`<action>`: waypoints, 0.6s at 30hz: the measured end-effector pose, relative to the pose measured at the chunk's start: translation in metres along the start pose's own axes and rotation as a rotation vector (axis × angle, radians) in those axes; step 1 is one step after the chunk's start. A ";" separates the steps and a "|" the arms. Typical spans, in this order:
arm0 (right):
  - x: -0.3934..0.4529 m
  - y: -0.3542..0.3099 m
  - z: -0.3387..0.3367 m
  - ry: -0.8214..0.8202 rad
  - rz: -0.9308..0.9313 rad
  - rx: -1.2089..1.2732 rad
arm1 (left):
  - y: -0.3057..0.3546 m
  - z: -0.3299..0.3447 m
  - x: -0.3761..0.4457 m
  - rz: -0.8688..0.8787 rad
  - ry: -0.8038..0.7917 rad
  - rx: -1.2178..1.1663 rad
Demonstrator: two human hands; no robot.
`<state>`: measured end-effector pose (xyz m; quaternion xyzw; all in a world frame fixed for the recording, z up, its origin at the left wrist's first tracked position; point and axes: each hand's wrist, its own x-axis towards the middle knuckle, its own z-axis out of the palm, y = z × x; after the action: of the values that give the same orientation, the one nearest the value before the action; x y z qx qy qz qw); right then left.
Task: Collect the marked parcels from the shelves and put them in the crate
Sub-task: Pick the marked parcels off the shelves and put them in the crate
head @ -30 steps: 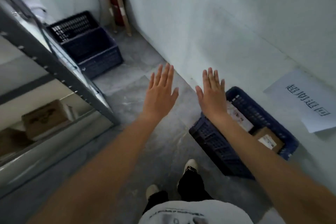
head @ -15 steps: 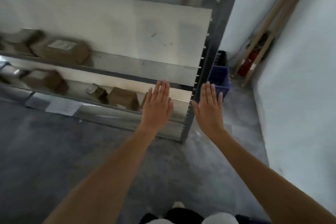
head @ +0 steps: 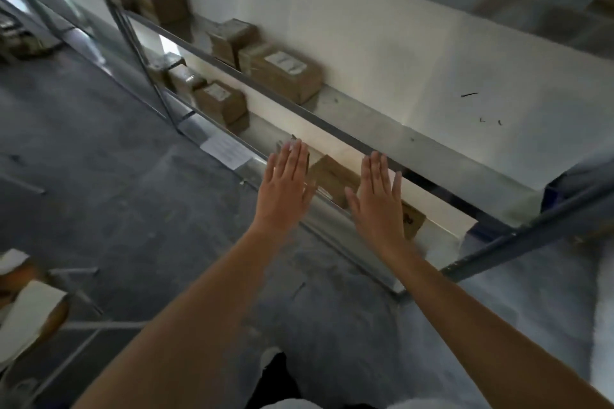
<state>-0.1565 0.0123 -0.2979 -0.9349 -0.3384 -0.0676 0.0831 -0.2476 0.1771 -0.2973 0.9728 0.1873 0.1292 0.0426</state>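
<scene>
Both my hands are held out flat in front of a metal shelf rack, fingers straight, holding nothing. My left hand and my right hand hover over the lowest shelf, just in front of a brown cardboard parcel. A second parcel peeks out to the right of my right hand. On the shelf above lies a labelled parcel with more boxes to its left. Another labelled parcel sits further left on the lowest shelf. No marks on the parcels can be made out.
A white paper label hangs on the lowest shelf's front edge. A blue crate's corner shows at the right behind a rack post. Another rack stands at far left. White and brown objects lie at the left edge on grey concrete floor.
My view has swung left from the blue crate by the wall to the shelf rack, and moved closer to it. Both hands stay flat and empty throughout.
</scene>
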 end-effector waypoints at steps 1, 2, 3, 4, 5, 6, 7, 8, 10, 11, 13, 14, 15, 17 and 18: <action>0.007 -0.013 0.005 -0.009 -0.009 0.001 | -0.016 0.001 0.003 -0.002 -0.006 -0.005; 0.014 -0.024 0.012 -0.015 -0.018 0.000 | -0.031 0.002 0.006 0.007 -0.011 -0.011; 0.021 -0.034 0.019 -0.019 -0.020 -0.002 | -0.046 0.004 0.008 0.021 -0.013 -0.012; 0.028 -0.045 0.027 -0.028 -0.017 -0.002 | -0.060 0.005 0.012 0.029 -0.015 -0.009; 0.036 -0.054 0.036 -0.044 -0.011 0.001 | -0.074 0.008 0.017 0.026 -0.016 -0.014; 0.044 -0.063 0.044 -0.060 -0.009 0.008 | -0.087 0.011 0.022 0.020 -0.021 -0.022; 0.051 -0.071 0.053 -0.070 -0.014 0.014 | -0.100 0.015 0.027 0.013 -0.025 -0.029; 0.060 -0.079 0.063 -0.074 -0.024 0.018 | -0.113 0.021 0.032 0.009 -0.031 -0.028; 0.077 -0.093 0.083 -0.100 -0.032 0.035 | -0.136 0.036 0.045 0.001 -0.061 -0.035; 0.087 -0.098 0.092 -0.123 -0.028 0.044 | -0.147 0.044 0.053 -0.008 -0.086 -0.045; 0.110 -0.107 0.113 -0.164 -0.015 0.048 | -0.167 0.060 0.072 -0.022 -0.129 -0.046; 0.123 -0.111 0.123 -0.178 -0.012 0.047 | -0.178 0.068 0.082 -0.022 -0.146 -0.037; 0.137 -0.115 0.134 -0.191 -0.015 0.048 | -0.188 0.076 0.094 -0.020 -0.165 -0.029; 0.167 -0.125 0.153 -0.226 -0.017 0.066 | -0.210 0.090 0.119 -0.016 -0.209 -0.021; 0.182 -0.130 0.161 -0.245 -0.020 0.072 | -0.221 0.097 0.132 -0.017 -0.229 -0.019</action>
<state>-0.0903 0.2567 -0.4079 -0.9292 -0.3575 0.0584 0.0740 -0.1814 0.4286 -0.3883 0.9792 0.1880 0.0185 0.0742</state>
